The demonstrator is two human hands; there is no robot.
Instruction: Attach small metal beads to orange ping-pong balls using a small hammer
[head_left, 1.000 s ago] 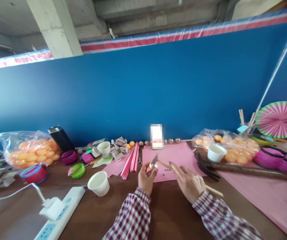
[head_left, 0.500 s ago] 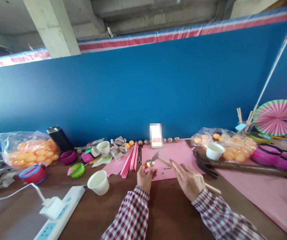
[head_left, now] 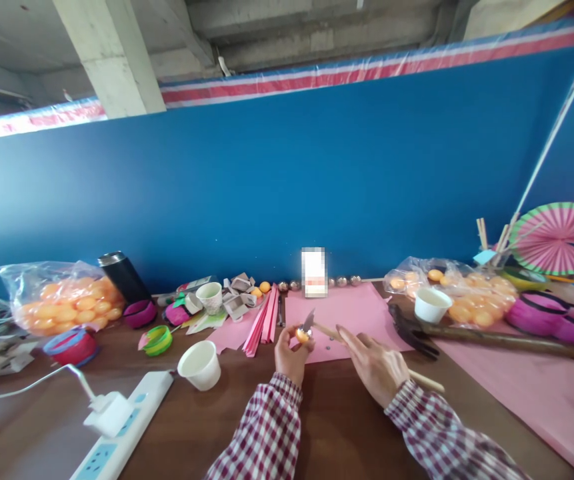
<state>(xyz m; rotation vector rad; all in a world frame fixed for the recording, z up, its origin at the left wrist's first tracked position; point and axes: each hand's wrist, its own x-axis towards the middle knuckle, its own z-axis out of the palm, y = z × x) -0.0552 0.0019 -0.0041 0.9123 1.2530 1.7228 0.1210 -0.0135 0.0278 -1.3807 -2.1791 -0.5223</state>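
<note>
An orange ball with a shiny patch is pinched between the fingers of my left hand, just above the near edge of a pink sheet. My right hand is closed around the pale wooden handle of a palette knife. The knife's dark pointed metal blade stands tilted at the ball's upper side and appears to touch it. A few small metallic bits lie on the pink sheet between my hands. Behind, a row of silver balls runs along the wall, partly hidden by a blurred white rectangle.
A white paper cup and a power strip are at the left. A hammer lies at the right below another white cup. Bags of orange balls stand on both sides, with folded pink paper strips near the middle.
The knife blade has come down and turned more upright against the ball. The ball has turned in my left hand, showing more orange. The view has shifted slightly.
</note>
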